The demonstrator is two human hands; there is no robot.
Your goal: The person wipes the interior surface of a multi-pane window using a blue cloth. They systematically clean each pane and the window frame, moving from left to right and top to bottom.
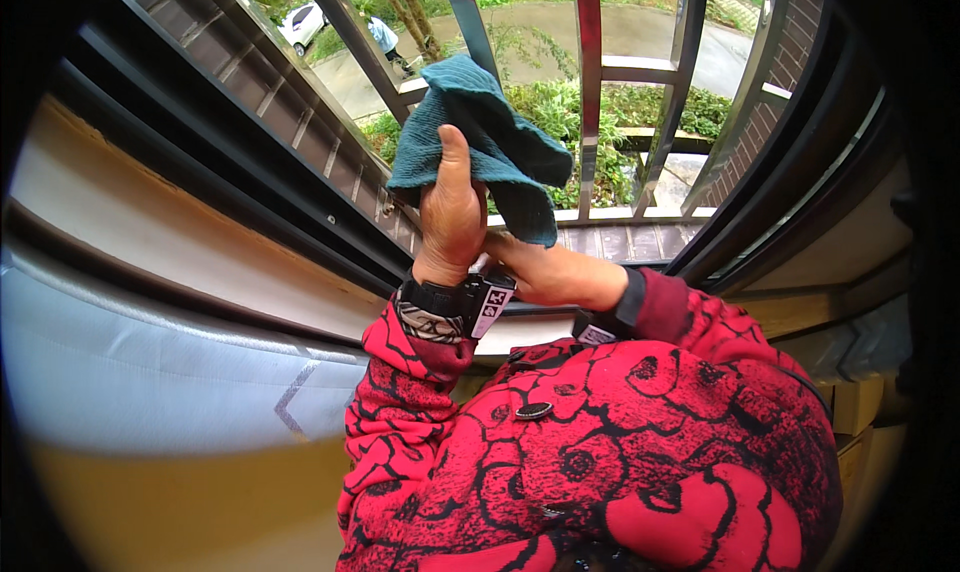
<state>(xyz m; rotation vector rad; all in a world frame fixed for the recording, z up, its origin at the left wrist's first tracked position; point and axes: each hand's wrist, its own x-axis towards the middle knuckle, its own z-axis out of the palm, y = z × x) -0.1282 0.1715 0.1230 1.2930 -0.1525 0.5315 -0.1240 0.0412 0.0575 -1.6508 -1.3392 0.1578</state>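
Note:
A teal ribbed cloth [480,129] is bunched in my left hand [452,223], which is raised in front of the window bars. My left thumb points up along the front of the cloth, and the other fingers are covered by it. One corner of the cloth hangs down towards my right hand [551,268]. That hand lies across, just behind my left wrist, its fingertips hidden there. Whether it grips anything does not show. A small black device [489,300] is strapped to my left wrist, above a patterned band [429,323].
Dark window frames [247,174] run along both sides. Beyond the sill stands a metal window guard [590,122] above brown tiles [630,240]. A pale blue curtain [172,362] hangs at the left. Outside are plants, a paved path, a white car [302,26] and a person [385,41].

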